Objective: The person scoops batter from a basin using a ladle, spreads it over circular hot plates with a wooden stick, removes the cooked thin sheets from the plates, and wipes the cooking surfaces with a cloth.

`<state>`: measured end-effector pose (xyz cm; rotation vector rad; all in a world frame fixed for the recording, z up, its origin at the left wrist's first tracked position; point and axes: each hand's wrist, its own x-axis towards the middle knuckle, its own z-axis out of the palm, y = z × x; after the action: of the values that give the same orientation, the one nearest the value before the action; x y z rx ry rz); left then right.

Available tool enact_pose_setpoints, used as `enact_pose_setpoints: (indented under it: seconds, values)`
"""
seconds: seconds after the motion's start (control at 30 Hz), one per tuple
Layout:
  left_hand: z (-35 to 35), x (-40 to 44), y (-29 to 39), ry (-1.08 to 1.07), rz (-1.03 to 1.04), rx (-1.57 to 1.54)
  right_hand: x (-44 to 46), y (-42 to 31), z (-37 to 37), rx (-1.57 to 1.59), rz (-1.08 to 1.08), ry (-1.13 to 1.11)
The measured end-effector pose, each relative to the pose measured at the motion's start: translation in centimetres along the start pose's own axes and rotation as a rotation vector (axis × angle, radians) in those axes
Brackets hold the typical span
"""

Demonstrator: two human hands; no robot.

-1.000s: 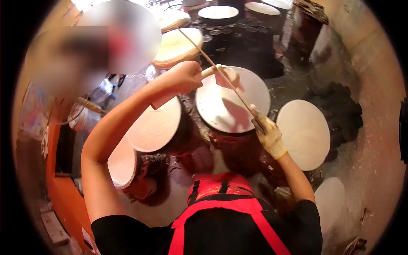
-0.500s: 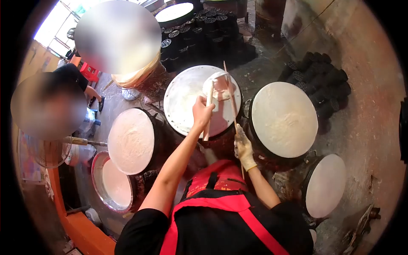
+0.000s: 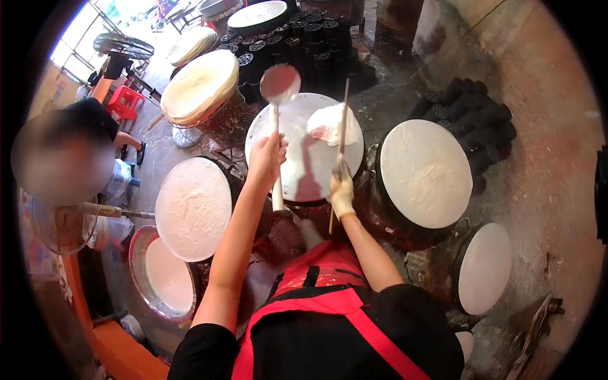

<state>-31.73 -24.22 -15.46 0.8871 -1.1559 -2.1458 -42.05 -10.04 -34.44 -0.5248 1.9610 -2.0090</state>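
The left hand (image 3: 267, 158) has its fingers wrapped round a ladle (image 3: 275, 119). The right hand (image 3: 342, 190), gloved, grips a stick (image 3: 344, 126); just past its fingers, a white blob (image 3: 326, 121) sits on a plate (image 3: 293, 139).

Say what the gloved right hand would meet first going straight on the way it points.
Likely the white batter patch on the round griddle; the height of the right hand is unclear, so it might pass over.

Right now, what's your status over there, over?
Left grip: closed on ladle. Gloved right grip: closed on wooden stick. White batter: one patch on round griddle. In the way: wooden stick crosses before it, in this view.
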Motion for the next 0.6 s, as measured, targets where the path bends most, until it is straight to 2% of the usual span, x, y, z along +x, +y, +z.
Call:
enact_pose_setpoints:
  seconds: [0.07,0.1,0.17,0.2,0.23,0.3,0.4,0.47,0.5,0.6]
  values:
    - [-2.8,-1.7,-1.3,0.056,-0.141,0.036,1.6,-2.1,0.9,0.18,0.42,-0.06]
    - [-3.8,-2.9,-1.8,0.078,-0.203,0.057,1.5,-6.9,0.3,0.56,0.8,-0.127]
    - [-5.9,-5.7,-2.9,0.099,-0.26,0.086,-0.5,-8.4,0.1,0.397,0.638,-0.089]
    - [-6.6,-7.2,-3.3,0.133,-0.283,0.079,-1.8,-6.2,0.2,0.334,0.467,0.021]
    - [-7.3,-8.7,-3.7,0.168,-0.304,0.069,-3.5,-7.7,-0.8,0.493,0.59,0.045]
    - [-9.0,-12.1,-4.2,0.16,-0.298,0.088,-7.1,-6.5,-0.4,0.379,0.457,0.183]
    - [-9.9,-16.4,-4.1,0.218,-0.312,0.071,-7.8,-6.0,2.3,0.447,0.539,0.11]
    - [-10.8,-18.4,-3.5,0.209,-0.389,0.001,-5.7,-3.7,5.5,0.364,0.37,0.13]
    - [-11.3,-19.1,-3.5,0.204,-0.427,-0.032,-4.3,-2.8,6.7,0.273,0.351,0.125]
    - [-12.5,-20.3,-3.8,0.227,-0.473,-0.113,-2.9,-8.8,7.5,0.145,0.566,-0.035]
